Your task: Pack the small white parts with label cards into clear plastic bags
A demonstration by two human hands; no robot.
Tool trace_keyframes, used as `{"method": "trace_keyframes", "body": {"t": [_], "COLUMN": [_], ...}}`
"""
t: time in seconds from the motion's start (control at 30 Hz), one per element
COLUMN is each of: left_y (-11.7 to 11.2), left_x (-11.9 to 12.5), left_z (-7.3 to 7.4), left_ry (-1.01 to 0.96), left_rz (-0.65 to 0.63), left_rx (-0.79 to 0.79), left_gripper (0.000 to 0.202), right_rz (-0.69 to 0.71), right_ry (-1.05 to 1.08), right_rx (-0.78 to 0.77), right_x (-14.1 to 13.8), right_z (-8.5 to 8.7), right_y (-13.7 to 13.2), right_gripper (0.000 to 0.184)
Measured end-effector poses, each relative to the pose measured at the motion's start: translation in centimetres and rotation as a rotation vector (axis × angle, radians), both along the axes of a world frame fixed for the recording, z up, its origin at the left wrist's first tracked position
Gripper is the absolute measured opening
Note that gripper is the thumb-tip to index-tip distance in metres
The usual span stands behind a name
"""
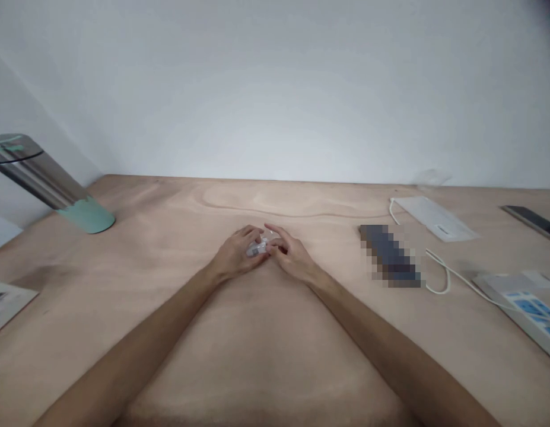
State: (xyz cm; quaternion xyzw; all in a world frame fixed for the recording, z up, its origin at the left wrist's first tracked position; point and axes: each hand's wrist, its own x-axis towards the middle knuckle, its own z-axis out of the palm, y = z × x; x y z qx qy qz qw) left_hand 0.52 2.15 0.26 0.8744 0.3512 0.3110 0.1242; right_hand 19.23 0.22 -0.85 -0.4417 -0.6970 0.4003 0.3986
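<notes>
Both hands meet over the middle of the wooden table. Between them is a small clear plastic item, see-through and shiny; its exact kind is too small to make out. My left hand is closed around its left side, thumb below and fingers curled over the top. My right hand pinches at its right side with thumb and bent fingers, while the index finger reaches up over the far edge. The fingers hide much of the item.
A steel and mint-green tumbler stands at the left. To the right lie a pixelated dark device, a white flat packet, a white cable, a phone and a blue-printed box. A printed sheet lies at left.
</notes>
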Motion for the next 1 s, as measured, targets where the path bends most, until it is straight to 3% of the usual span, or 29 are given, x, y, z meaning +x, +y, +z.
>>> {"method": "trace_keyframes", "body": {"t": [0.2,0.4,0.6,0.7,1.0], "left_y": [-0.2,-0.7,0.1,0.9,0.7], "left_x": [0.2,0.4,0.1,-0.1,0.2], "left_z": [-0.1,0.2,-0.2,-0.8,-0.8], "left_ry": [0.007,0.001,-0.108,-0.154,0.063], "left_rz": [-0.022,-0.046,0.217,0.289,0.461], "left_rx": [0.006,-0.044,-0.166,-0.209,-0.068], "left_gripper": [0.02,0.031,0.027,0.028,0.027], "right_rz": [-0.019,-0.078,-0.105,-0.147,-0.251], "right_ry": [-0.119,0.072,0.116,0.103,0.089], "right_rx": [0.052,-0.035,-0.092,-0.117,-0.124], "right_x": [-0.2,-0.4,-0.4,-0.4,-0.3], "right_z": [-0.4,-1.3,-1.1,-0.9,-0.8], "right_y": [0.3,0.9,1.1,1.0,1.1], "right_gripper": [0.056,0.05,0.046,0.041,0.029]}}
